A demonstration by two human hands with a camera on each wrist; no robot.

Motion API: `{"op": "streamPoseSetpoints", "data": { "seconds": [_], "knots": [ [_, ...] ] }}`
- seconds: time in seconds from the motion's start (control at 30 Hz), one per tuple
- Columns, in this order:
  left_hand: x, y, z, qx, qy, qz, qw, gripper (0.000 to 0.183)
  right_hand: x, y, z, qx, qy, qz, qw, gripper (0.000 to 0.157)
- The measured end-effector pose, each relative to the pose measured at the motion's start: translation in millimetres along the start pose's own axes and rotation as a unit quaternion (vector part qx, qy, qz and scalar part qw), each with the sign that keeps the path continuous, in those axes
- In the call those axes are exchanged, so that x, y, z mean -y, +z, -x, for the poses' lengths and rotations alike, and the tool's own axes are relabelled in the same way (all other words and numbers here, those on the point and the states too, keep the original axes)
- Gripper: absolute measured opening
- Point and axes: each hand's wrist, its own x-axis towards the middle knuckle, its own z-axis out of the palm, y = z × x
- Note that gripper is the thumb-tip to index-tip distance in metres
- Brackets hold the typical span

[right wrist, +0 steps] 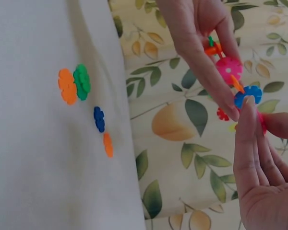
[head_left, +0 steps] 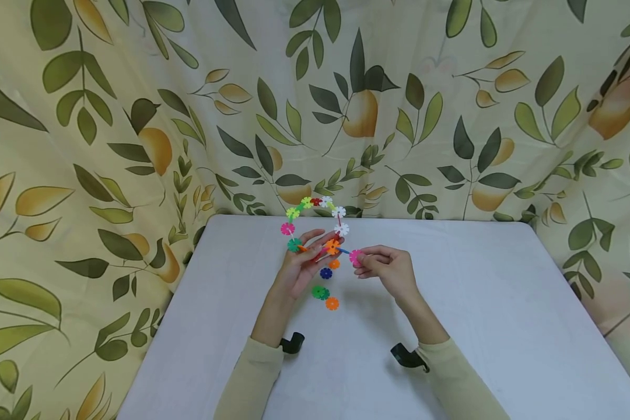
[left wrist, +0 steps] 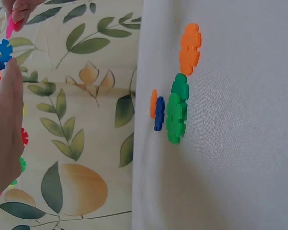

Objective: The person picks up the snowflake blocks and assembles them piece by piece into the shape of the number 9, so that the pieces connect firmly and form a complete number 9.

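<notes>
Above the table, my left hand point(head_left: 299, 271) holds a ring-shaped chain of notched plastic flower discs point(head_left: 342, 230) at its lower side, thumb in front and fingers behind. The ring has green, yellow, red, white, pink and orange discs. From an orange disc point(head_left: 333, 247) at its lower right, a blue disc point(right wrist: 248, 96) sticks out, seen nearly edge-on from the head. My right hand point(head_left: 391, 268) pinches a pink disc point(head_left: 355, 258) between thumb and fingers, right at the blue disc's outer edge. In the right wrist view its fingertips partly cover this pink disc.
Loose discs lie on the white table point(head_left: 478, 291) below the hands: a small orange one point(head_left: 334, 263), a dark blue one point(head_left: 326, 273), overlapping green ones point(head_left: 320, 292) and a nearer orange one point(head_left: 332, 303). A leaf-patterned curtain point(head_left: 189, 146) hangs behind the table.
</notes>
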Motion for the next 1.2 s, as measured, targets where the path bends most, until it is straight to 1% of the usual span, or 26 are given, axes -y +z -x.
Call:
{"op": "streamPoseSetpoints", "data": {
  "seconds": [0.17, 0.4, 0.6, 0.9, 1.07, 1.2],
  "knots": [
    [0.1, -0.2, -0.2, 0.004, -0.001, -0.002, 1.0, 0.041, 2.0, 0.0, 0.7, 0.004, -0.009, -0.002, 1.0, 0.028],
    [-0.4, -0.8, -0.1, 0.011, 0.007, -0.011, 0.9999, 0.04, 3.8, 0.4, 0.5, 0.006, -0.006, 0.0, 1.0, 0.028],
    [-0.5, -0.5, -0.5, 0.011, 0.002, -0.036, 0.9993, 0.04, 3.7, 1.0, -0.3, 0.008, -0.01, 0.005, 1.0, 0.028],
    [-0.2, 0.6, -0.5, 0.012, 0.014, -0.083, 0.9963, 0.043, 4.7, -1.2, -0.7, 0.006, -0.007, 0.023, 1.0, 0.026],
    [1.1, 0.4, -1.4, 0.016, 0.011, -0.084, 0.9963, 0.041, 4.8, -2.0, -1.8, 0.005, -0.001, 0.038, 0.999, 0.027],
    [2.6, 0.9, -1.4, 0.011, 0.004, -0.082, 0.9966, 0.039, 4.4, -1.7, -2.4, 0.008, 0.008, 0.036, 0.999, 0.028]
  ]
}}
